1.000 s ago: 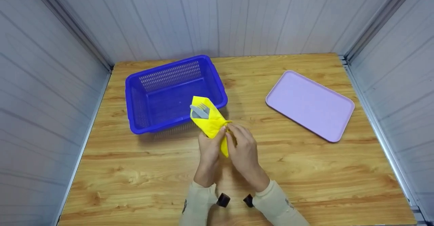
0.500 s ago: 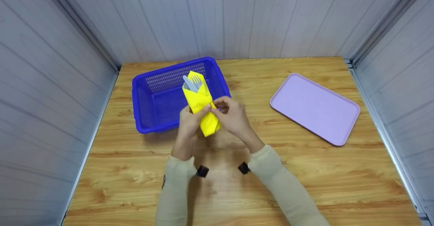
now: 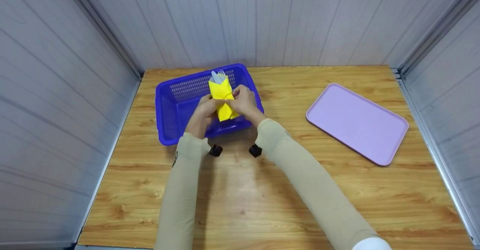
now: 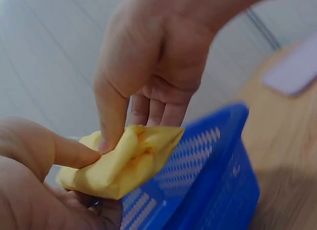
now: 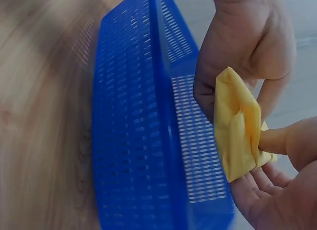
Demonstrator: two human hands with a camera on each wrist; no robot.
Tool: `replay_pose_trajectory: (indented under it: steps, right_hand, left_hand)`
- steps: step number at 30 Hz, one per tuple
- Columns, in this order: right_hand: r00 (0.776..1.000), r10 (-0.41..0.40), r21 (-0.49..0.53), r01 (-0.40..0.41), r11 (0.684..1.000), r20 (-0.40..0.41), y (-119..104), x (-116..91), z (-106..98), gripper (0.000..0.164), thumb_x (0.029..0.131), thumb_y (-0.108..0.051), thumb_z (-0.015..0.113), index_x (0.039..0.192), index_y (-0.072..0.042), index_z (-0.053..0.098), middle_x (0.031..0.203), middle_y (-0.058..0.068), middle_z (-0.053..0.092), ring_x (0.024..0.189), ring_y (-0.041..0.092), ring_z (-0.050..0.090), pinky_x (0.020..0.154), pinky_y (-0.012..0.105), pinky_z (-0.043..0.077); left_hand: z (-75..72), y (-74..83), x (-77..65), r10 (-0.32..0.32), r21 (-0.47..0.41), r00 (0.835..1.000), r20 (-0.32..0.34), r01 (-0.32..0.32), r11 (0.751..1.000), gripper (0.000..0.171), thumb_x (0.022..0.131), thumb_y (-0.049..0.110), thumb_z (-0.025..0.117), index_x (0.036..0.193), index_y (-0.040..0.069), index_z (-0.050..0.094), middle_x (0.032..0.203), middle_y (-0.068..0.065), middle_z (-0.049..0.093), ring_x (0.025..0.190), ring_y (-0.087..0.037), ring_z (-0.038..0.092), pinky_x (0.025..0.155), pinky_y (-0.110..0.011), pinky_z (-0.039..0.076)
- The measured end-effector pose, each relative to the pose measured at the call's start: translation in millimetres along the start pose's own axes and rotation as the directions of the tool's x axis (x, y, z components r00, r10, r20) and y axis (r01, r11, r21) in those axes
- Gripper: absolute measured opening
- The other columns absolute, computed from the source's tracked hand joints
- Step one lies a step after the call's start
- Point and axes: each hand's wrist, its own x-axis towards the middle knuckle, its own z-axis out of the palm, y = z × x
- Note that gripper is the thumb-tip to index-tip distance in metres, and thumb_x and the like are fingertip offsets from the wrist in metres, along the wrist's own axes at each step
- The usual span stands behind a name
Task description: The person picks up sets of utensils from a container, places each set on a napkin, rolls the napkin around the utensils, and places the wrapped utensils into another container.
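Note:
A yellow napkin (image 3: pixel 221 91) is folded into a pouch, and a grey knife (image 3: pixel 216 77) and a fork (image 3: pixel 222 75) stick out of its far end. My left hand (image 3: pixel 207 108) grips the napkin's left side, its thumb on top, as the left wrist view shows. From the right, my right hand (image 3: pixel 244 100) pinches the same bundle, thumb pressing the upper face. Both hands hold it over the blue basket (image 3: pixel 162 109). In the right wrist view the folded lower end of the napkin (image 5: pixel 233 126) shows between the two hands; the cutlery is hidden there.
A shallow lilac tray (image 3: pixel 356 124) lies at an angle on the right of the wooden table (image 3: pixel 240 205). Pale panel walls (image 3: pixel 240 21) close off the back and both sides. The basket's rim stands below my wrists.
Both hands have carried the napkin bundle forward and slightly left, from the basket's near edge to over its inside. The bundle has turned more upright in view. Basket and tray stay put.

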Motion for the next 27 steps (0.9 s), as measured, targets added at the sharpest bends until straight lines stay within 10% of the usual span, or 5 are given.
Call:
replay_pose_trajectory:
  steps: [5,11,16,22,27]
  right_hand:
    - [0.993,0.112,-0.053,-0.111,0.992,0.026,5,16,10,0.03,0.083,-0.011,0.073,0.105,-0.003,0.055,0.097,0.008,0.056,0.088,0.02,0.056,0.068,0.024,0.051]
    - [0.99,0.133,-0.183,-0.121,0.976,0.051,19,23,17,0.02,0.081,-0.009,0.066,0.097,-0.006,0.054,0.086,0.004,0.052,0.08,0.02,0.053,0.063,0.026,0.046]
    - [0.979,0.182,-0.227,-0.158,0.961,0.09,29,28,18,0.027,0.081,-0.007,0.062,0.106,-0.005,0.051,0.092,0.007,0.051,0.084,0.023,0.053,0.065,0.028,0.045]
    - [0.962,0.243,-0.322,-0.192,0.927,0.127,33,36,25,0.032,0.086,-0.01,0.062,0.115,-0.003,0.05,0.099,0.008,0.054,0.088,0.024,0.053,0.071,0.031,0.044]
    - [0.96,0.238,-0.368,-0.171,0.914,0.145,35,39,34,0.033,0.088,-0.015,0.063,0.117,-0.003,0.052,0.097,0.008,0.056,0.085,0.023,0.054,0.072,0.032,0.045]
  left_hand:
    - [-3.5,5.1,15.2,-0.115,0.232,0.993,-0.036,0.12,0.965,0.033,0.087,-0.005,0.05,0.12,-0.004,0.052,0.103,-0.011,0.056,0.087,-0.022,0.058,0.075,-0.03,0.053]
    - [-6.2,-1.3,25.3,-0.185,0.509,0.98,-0.071,0.195,0.838,0.024,0.081,-0.004,0.053,0.104,0.003,0.058,0.085,-0.005,0.048,0.079,-0.021,0.047,0.073,-0.029,0.045]
    - [0.0,-16.2,35.9,-0.183,0.559,0.974,-0.13,0.225,0.798,0.022,0.078,-0.005,0.056,0.098,0.005,0.058,0.084,-0.004,0.048,0.085,-0.023,0.048,0.085,-0.034,0.045]
    - [9.6,-29.9,44.0,-0.096,0.62,0.973,-0.21,0.208,0.757,0.04,0.076,-0.008,0.062,0.114,-0.001,0.049,0.095,-0.008,0.046,0.084,-0.024,0.049,0.076,-0.031,0.048]
    - [9.0,-36.2,43.9,0.076,0.769,0.977,-0.198,0.106,0.63,0.034,0.07,-0.007,0.067,0.101,-0.002,0.055,0.088,-0.009,0.051,0.078,-0.024,0.051,0.068,-0.032,0.05]
